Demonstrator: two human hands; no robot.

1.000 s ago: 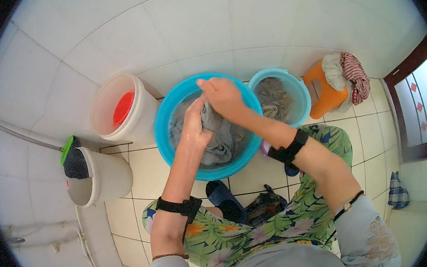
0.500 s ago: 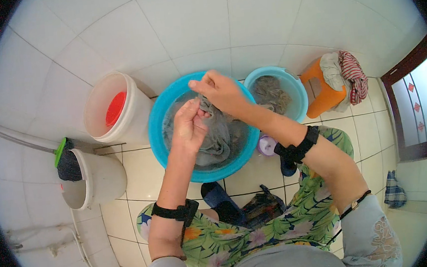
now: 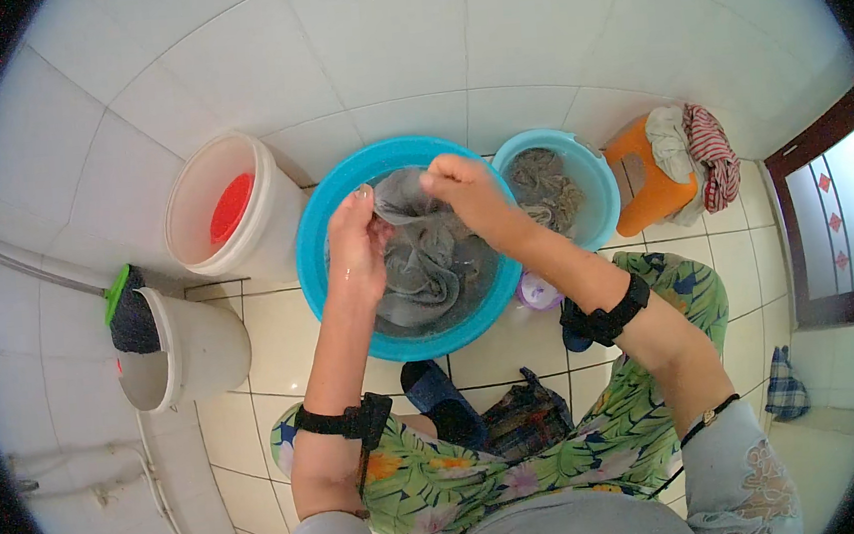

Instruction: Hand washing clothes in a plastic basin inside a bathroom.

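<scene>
Thin, wet grey cloth (image 3: 421, 257) hangs into murky water in the large blue basin (image 3: 311, 276). Its upper edge is spread between my two hands above the basin. My left hand (image 3: 357, 240) pinches the cloth on the left side, fingers closed and thumb up. On the right, my right hand (image 3: 479, 201) is closed on the other end, its fingertips partly hidden by the curled fingers. The lower part of the cloth lies bunched in the water.
A light-blue basin (image 3: 607, 208) with soaking brownish-grey cloth (image 3: 544, 185) adjoins on the right, beside an orange container (image 3: 638, 185) draped with striped cloth (image 3: 709, 149). Left are two white buckets (image 3: 278, 223), (image 3: 214, 339), one holding a red bowl (image 3: 232, 207). A purple-white tub (image 3: 537, 291) sits near the basin.
My hands have drawn apart, the left shifting left and the right moving right and slightly down. The cloth, bunched between them before, is now spread wider.
</scene>
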